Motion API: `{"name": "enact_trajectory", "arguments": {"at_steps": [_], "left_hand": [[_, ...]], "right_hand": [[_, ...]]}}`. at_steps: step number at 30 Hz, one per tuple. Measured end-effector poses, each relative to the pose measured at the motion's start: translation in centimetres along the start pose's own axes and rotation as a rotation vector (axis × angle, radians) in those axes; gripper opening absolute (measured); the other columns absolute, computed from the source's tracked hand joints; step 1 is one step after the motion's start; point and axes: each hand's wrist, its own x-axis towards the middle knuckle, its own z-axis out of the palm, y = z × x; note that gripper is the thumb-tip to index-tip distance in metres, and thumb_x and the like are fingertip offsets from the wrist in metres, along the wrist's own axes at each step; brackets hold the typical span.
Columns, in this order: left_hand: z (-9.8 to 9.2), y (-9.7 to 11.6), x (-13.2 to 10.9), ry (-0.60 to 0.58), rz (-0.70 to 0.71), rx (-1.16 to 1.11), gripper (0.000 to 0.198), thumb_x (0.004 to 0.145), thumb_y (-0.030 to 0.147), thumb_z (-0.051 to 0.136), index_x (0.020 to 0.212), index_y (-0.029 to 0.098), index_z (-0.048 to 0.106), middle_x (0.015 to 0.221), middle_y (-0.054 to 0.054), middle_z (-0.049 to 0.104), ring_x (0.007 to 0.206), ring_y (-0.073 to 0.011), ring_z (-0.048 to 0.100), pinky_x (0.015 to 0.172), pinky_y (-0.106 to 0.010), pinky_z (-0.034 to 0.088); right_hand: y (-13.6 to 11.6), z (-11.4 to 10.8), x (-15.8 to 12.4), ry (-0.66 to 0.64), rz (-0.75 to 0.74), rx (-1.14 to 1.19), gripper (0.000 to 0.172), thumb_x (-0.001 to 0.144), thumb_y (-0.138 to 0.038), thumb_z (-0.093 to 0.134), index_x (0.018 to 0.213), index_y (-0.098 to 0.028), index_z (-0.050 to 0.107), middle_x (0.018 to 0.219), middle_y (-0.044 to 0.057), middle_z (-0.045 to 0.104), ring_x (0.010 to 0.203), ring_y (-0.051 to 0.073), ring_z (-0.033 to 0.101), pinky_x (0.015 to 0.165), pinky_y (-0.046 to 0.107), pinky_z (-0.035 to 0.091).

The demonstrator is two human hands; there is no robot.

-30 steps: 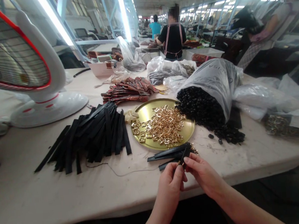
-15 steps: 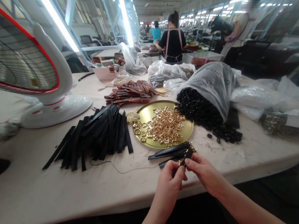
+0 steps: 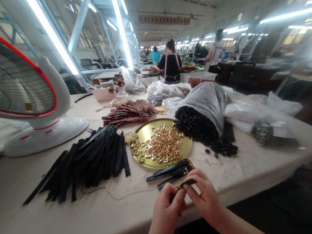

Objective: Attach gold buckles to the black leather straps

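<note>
My left hand (image 3: 169, 204) and my right hand (image 3: 205, 194) meet at the table's front edge, both closed on one short black strap (image 3: 189, 182). The strap bends over between my fingertips, and a small gold glint, apparently a buckle, shows beside my left thumb. Fingers hide the rest of it. Just beyond my hands lie several black straps with gold buckles (image 3: 169, 170). Behind them a round gold tray (image 3: 143, 131) carries a heap of loose gold buckles (image 3: 165, 143). A fanned pile of plain black strips (image 3: 91, 161) is to the left.
A plastic bag (image 3: 202, 98) spills small black pieces (image 3: 197, 128) right of the tray. Reddish-brown strips (image 3: 129, 112) lie behind it. A white fan (image 3: 47, 135) stands at left, a bag of metal parts (image 3: 272, 134) at right. Co-workers (image 3: 171, 62) are in the background.
The view has tilted up and shifted, so the table's things appear lower and further left. My right fingers have turned the strap, which now curves over between my hands.
</note>
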Motion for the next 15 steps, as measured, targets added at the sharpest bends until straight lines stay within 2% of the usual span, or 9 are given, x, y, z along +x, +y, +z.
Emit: {"name": "enact_trajectory", "arguments": {"at_steps": [2,5,7,8,10,12,14,15], "left_hand": [[-0.1,-0.2,0.3,0.025,-0.007,0.026,0.03,0.069,0.043,0.059,0.063,0.019,0.04,0.046,0.006,0.05,0.038,-0.0079,0.042,0.039,-0.019,0.033],[0.0,-0.5,0.9,0.08,0.015,0.07,0.029,0.069,0.042,0.058,0.084,0.019,0.047,0.053,0.006,0.055,0.038,-0.0099,0.045,0.038,-0.021,0.034],[-0.1,-0.4,1.5,0.054,0.058,0.129,0.031,0.071,0.042,0.056,0.092,0.019,0.051,0.055,0.004,0.056,0.043,-0.0113,0.047,0.041,-0.021,0.035],[-0.3,-0.4,1.9,0.042,0.07,0.157,0.029,0.072,0.042,0.054,0.088,0.019,0.054,0.054,0.004,0.054,0.045,-0.0112,0.047,0.042,-0.021,0.034],[-0.8,-0.2,2.7,0.035,0.039,0.159,0.028,0.072,0.046,0.053,0.074,0.018,0.055,0.049,0.005,0.049,0.042,-0.0093,0.042,0.04,-0.019,0.03],[-1.4,0.0,3.7,0.053,-0.039,0.064,0.034,0.07,0.052,0.053,0.07,0.018,0.052,0.044,0.007,0.044,0.035,-0.0058,0.031,0.036,-0.018,0.021],[-1.7,-0.1,4.6,0.058,-0.098,-0.057,0.039,0.067,0.057,0.054,0.071,0.019,0.05,0.041,0.009,0.041,0.032,-0.0038,0.023,0.034,-0.017,0.014],[-1.7,-0.2,4.9,0.055,-0.114,-0.1,0.041,0.065,0.059,0.055,0.071,0.018,0.05,0.041,0.009,0.041,0.031,-0.0033,0.022,0.034,-0.017,0.013]], "right_hand": [[-0.6,-0.3,-0.2,-0.088,-0.005,-0.003,0.015,0.082,-0.019,0.047,0.081,-0.023,0.061,0.085,0.006,0.057,0.085,0.021,0.05,0.076,0.034,0.04],[-0.8,-0.7,-0.1,-0.183,-0.004,-0.008,0.02,0.084,-0.02,0.042,0.081,-0.022,0.062,0.089,0.007,0.058,0.088,0.021,0.051,0.079,0.034,0.04],[-0.1,-1.4,0.6,-0.241,-0.025,-0.017,0.021,0.085,-0.023,0.041,0.08,-0.021,0.062,0.086,0.006,0.058,0.085,0.02,0.052,0.077,0.034,0.04],[0.6,-1.8,1.3,-0.244,-0.025,-0.023,0.022,0.086,-0.024,0.039,0.081,-0.021,0.061,0.083,0.006,0.059,0.083,0.02,0.053,0.075,0.033,0.041],[2.6,-3.1,3.6,-0.162,0.016,-0.089,0.022,0.087,-0.025,0.037,0.085,-0.021,0.058,0.079,0.005,0.059,0.077,0.018,0.054,0.069,0.03,0.042],[5.2,-4.6,6.7,-0.039,0.089,-0.303,0.019,0.087,-0.027,0.038,0.089,-0.02,0.056,0.08,0.004,0.06,0.076,0.017,0.055,0.067,0.028,0.042],[8.1,-5.9,10.1,-0.095,0.152,-0.661,0.018,0.085,-0.027,0.041,0.089,-0.02,0.056,0.085,0.004,0.06,0.078,0.016,0.055,0.07,0.027,0.041],[9.5,-6.3,11.6,-0.11,0.167,-0.72,0.016,0.083,-0.025,0.044,0.087,-0.019,0.058,0.087,0.005,0.06,0.08,0.017,0.055,0.072,0.028,0.04]]}}
